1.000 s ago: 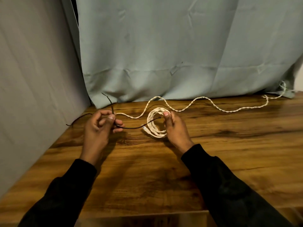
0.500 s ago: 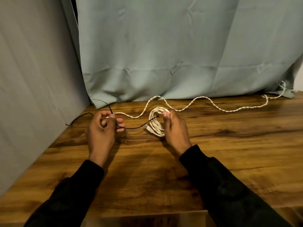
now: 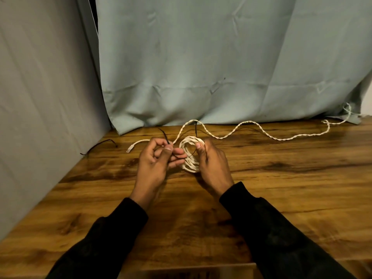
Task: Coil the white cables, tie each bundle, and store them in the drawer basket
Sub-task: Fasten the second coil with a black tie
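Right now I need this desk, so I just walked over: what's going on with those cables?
A person in black sleeves is tying up a coiled bundle of white cable on the wooden table. The right hand grips the coil, while the left hand pinches a thin black tie wire that runs across the coil. A long twisted white cable lies loose along the table's back edge, uncoiled. Another black tie wire lies at the far left. No drawer basket is in view.

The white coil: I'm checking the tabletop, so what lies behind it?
Behind the white coil, a loose twisted white cable snakes right across the wooden table to the curtain. The curtain's hem hides the table's back edge.
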